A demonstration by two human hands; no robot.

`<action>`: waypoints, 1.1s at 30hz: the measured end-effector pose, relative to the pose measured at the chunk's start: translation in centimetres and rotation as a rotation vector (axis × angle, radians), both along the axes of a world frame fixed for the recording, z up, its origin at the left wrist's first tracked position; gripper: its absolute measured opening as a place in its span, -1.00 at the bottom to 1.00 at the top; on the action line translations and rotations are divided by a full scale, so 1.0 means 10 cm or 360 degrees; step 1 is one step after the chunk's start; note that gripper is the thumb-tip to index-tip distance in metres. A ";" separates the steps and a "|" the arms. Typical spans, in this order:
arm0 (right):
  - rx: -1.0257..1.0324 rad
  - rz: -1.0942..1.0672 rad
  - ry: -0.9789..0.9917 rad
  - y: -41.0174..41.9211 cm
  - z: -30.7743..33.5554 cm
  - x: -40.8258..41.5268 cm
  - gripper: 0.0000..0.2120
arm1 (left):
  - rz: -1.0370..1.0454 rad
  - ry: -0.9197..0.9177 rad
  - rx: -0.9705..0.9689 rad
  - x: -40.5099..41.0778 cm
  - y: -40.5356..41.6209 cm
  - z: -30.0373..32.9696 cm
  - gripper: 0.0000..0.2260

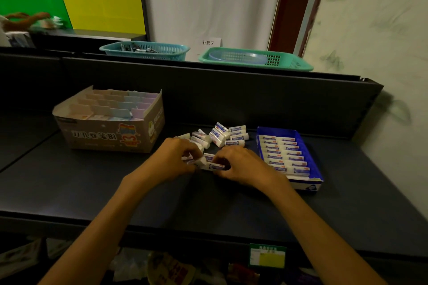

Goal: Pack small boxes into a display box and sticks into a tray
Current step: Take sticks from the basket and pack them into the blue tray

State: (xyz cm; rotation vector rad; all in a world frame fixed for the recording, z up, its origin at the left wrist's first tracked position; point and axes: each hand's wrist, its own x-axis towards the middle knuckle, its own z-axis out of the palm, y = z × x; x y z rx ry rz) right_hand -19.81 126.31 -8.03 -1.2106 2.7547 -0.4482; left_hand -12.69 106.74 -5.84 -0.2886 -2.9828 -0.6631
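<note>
Just left of the blue tray (310, 152), both hands, left hand (177, 159) and right hand (240, 164), curl around a few white sticks (209, 164) lying crosswise on the dark shelf (92, 180). Sticks inside the tray lie crosswise too, and loose ones (220, 135) sit behind the hands.

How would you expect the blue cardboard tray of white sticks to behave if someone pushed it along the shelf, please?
The blue cardboard tray would probably slide flat rather than tip, since it sits low and wide on the dark shelf. Its thin walls look worn at the near corner, so they may flex. The white sticks lie packed in two rows, so they likely stay put.
</note>
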 end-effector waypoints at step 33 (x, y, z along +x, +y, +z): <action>-0.0516 -0.0429 -0.0085 1.47 0.37 -0.15 -0.74 | -0.0306 0.0227 0.0300 -0.44 0.97 0.13 -0.70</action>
